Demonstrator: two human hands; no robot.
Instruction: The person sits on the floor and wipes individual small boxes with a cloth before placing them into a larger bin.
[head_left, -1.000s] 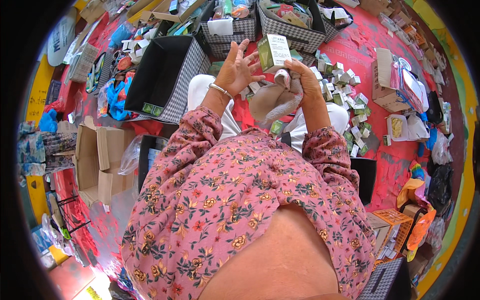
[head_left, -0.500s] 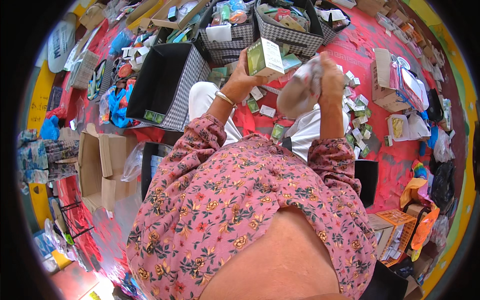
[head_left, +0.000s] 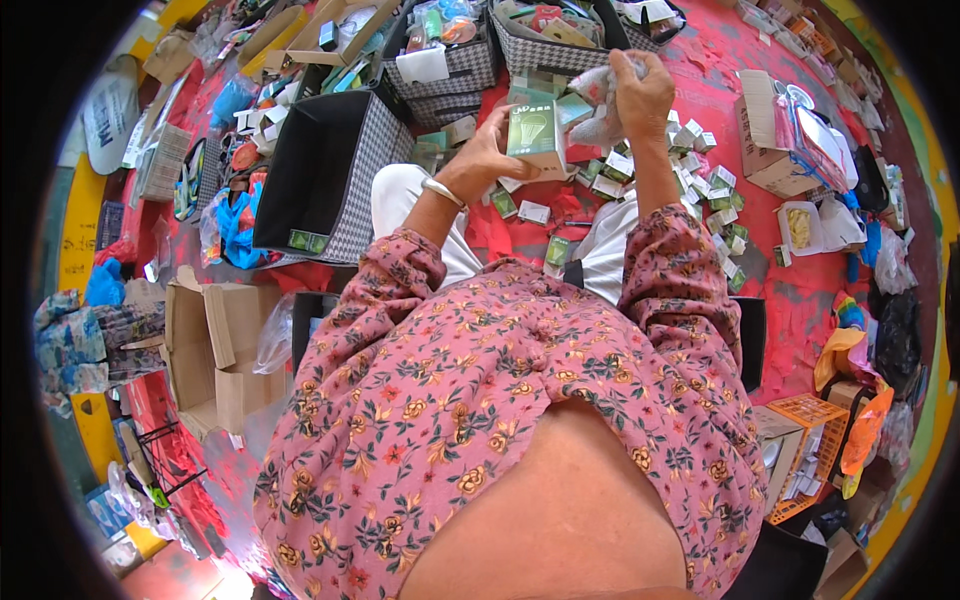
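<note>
Showing its green face, a green-and-white rectangular cardboard box is gripped by the left hand; just beside it, a pale grey patterned cloth is clutched in the right hand.

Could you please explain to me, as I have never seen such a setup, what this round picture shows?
There is no robot here: these are a person's own bare hands. A wide fisheye camera on the person's head looks down, so straight edges bend near the rim, and picture left is the person's left. The left hand holds a green-and-white light-bulb box. The right hand is raised, gripping a greyish-white cloth. On the red floor lie many small green-and-white cartons, with a black houndstooth-sided storage bin and an open cardboard box on the left.
</note>
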